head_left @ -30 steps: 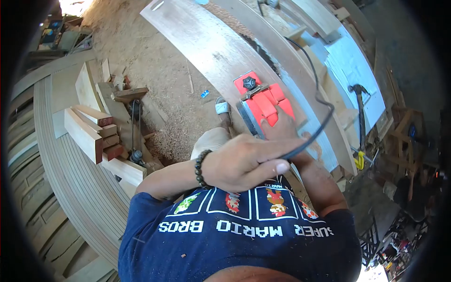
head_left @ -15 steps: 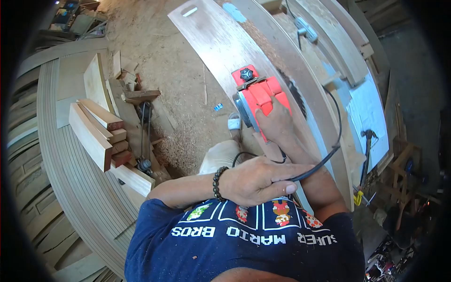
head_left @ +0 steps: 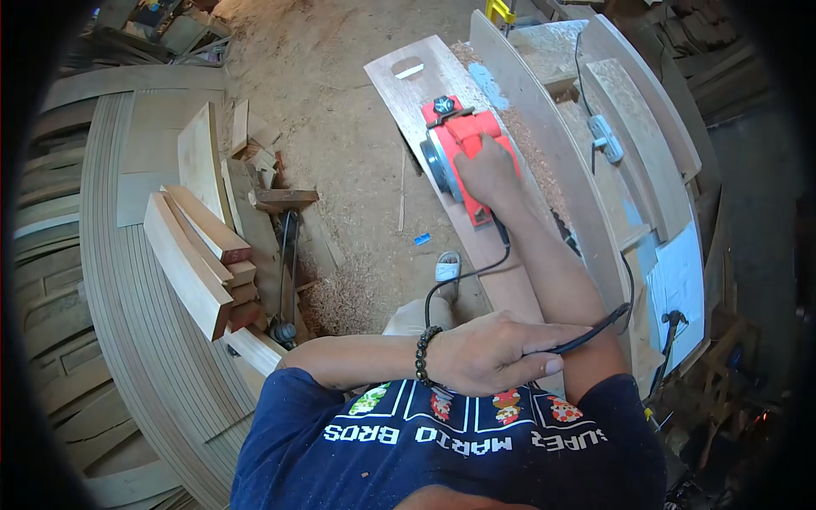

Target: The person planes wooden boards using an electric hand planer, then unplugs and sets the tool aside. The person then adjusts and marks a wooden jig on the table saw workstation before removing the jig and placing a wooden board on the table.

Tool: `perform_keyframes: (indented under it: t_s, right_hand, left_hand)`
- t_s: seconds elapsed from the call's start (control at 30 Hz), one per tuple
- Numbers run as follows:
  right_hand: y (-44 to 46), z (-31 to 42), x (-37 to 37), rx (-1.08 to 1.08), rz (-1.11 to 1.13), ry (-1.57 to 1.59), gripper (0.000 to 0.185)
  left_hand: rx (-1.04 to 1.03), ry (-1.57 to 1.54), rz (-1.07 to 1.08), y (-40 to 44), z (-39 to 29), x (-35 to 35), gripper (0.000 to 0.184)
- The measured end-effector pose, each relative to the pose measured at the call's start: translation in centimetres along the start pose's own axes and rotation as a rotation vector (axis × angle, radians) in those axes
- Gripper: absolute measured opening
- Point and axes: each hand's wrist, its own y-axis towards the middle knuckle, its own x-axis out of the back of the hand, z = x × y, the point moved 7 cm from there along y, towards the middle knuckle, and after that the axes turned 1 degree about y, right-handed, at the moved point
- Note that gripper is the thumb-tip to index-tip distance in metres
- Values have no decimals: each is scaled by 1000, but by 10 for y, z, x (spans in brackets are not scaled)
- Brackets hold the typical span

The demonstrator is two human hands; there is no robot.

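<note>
A red electric hand planer (head_left: 463,127) rests on a long wooden board (head_left: 506,280) with an oval slot near its far end. My right hand (head_left: 489,174) is wrapped round the planer's handle from above. A black power cord (head_left: 446,285) leaves the rear of the planer and loops back toward my body. My left hand (head_left: 480,353), with a beaded bracelet at the wrist, crosses in front of my chest. The cord (head_left: 595,330) is pinched between its thumb and fingers, and this hand lies over my right forearm.
Upright boards (head_left: 552,110), wood shavings and a light-coloured tool (head_left: 605,138) lie right of the planed board. A hammer (head_left: 671,327) is at the right edge. On the left stand stacked wood pieces (head_left: 191,263) beside a grooved panel (head_left: 140,280). Shavings (head_left: 340,297) cover the floor.
The planer has slid forward along the board, closer to the slotted end, with my right arm stretched further out. My left hand keeps the cord. The whole view has shifted.
</note>
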Motion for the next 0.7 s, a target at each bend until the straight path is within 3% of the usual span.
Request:
perform_keyframes:
  t_s: [0.1, 0.33, 0.53, 0.6, 0.7]
  right_hand:
    - [44, 23, -10, 22, 3, 1, 52]
    - [136, 76, -30, 76, 6, -30, 51]
    - [204, 103, -46, 213, -146, -18, 44]
    - [223, 109, -50, 206, -129, -33, 46]
    - [245, 122, -51, 237, -186, -44, 48]
  left_hand:
    - [41, -36, -15, 2, -5, 21, 49]
    - [29, -78, -82, -1, -15, 63, 46]
    - [-181, -40, -226, -7, -26, 96, 48]
    - [-52, -71, -172, -9, -19, 99, 50]
    - [-26, -84, -196, -15, -20, 105, 48]
